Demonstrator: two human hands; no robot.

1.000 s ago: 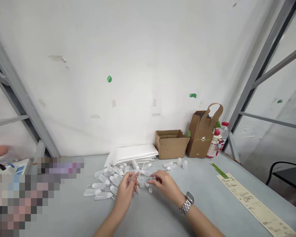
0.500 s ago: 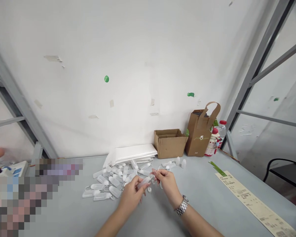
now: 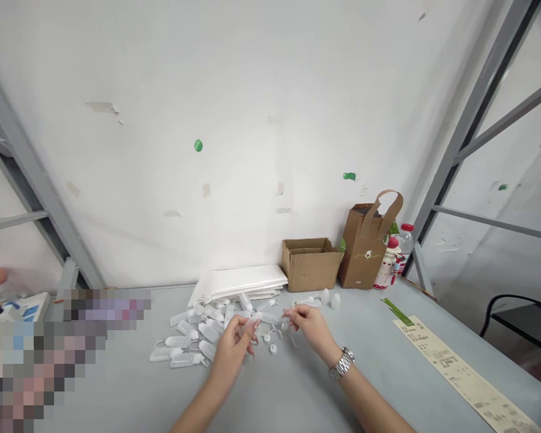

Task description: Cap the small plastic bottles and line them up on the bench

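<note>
My left hand [image 3: 235, 341] is closed, fingers curled round a small translucent plastic bottle, mostly hidden by the fingers. To its right, my right hand [image 3: 310, 326] is pinched; what lies between its fingertips, if anything, is too small to make out. A pile of similar bottles [image 3: 186, 359] lies left of and behind my left hand. One bottle [image 3: 268, 317] rests between the two hands. Just below it are small white caps [image 3: 273, 349] and thin pale loops [image 3: 290, 338] on the table.
White envelopes [image 3: 243, 278] are stacked against the wall. Beside them stand an open cardboard box [image 3: 312, 272], a brown paper bag [image 3: 363, 261] and bottles with red tops [image 3: 385, 264]. Clear domed pieces [image 3: 335, 301] lie before the box. A printed paper strip [image 3: 469, 373] crosses the table's right side.
My hands have moved apart: the left one leftward with its bottle, the right one slightly right. A second white cap now shows on the table beside the first.
</note>
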